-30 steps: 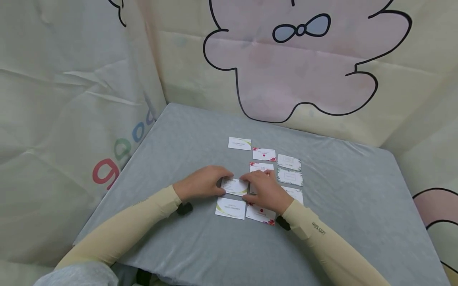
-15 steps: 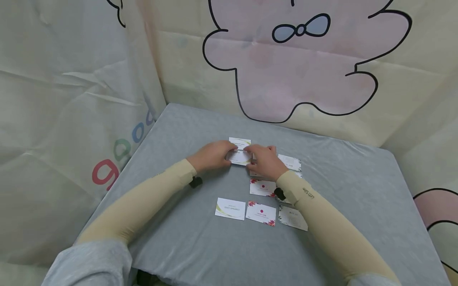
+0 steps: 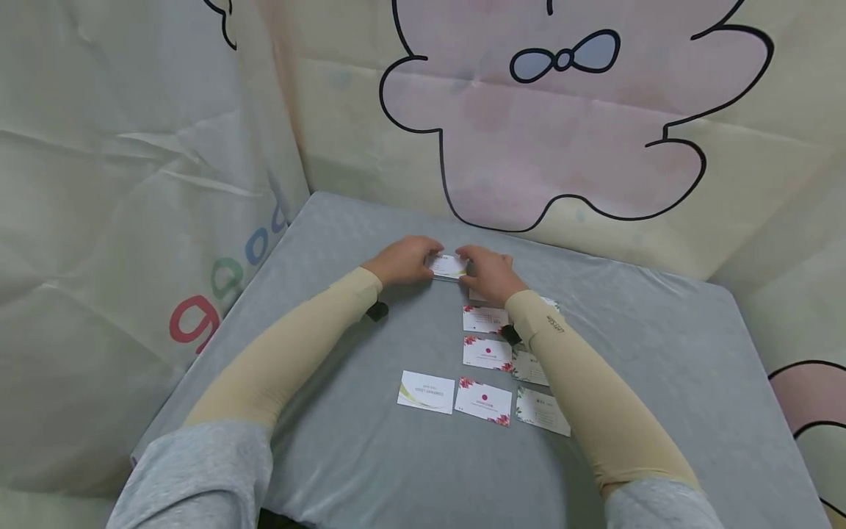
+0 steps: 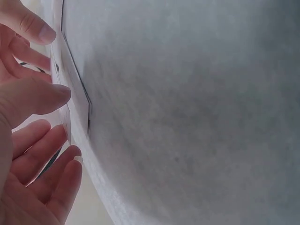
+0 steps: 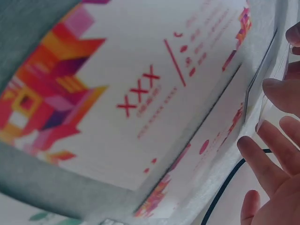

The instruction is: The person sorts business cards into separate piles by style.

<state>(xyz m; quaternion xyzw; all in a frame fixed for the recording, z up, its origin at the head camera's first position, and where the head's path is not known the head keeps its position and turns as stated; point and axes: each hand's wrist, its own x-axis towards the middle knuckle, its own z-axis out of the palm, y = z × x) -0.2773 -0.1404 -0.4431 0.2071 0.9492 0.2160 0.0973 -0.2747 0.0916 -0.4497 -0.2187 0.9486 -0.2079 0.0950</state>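
Note:
At the far end of the card layout, both hands pinch one white business card with a yellow-green corner between them. My left hand has its thumb and fingertips on the card's left edge, and my right hand grips the opposite edge. The left wrist view shows the held card tilted up, close beside another card that lies lower, on the cloth. Seen from the right wrist, a red-flowered card lies in front of the right hand.
Several business cards lie in columns toward me: a yellow-green one, red-flowered ones, and green-leaf ones partly under the right sleeve. A grey cloth covers the table. Printed fabric walls stand behind and at the sides.
Both hands have carried the business card away from me, from the middle of the layout to the far end, where it now overlaps the far yellow-green card in the head view.

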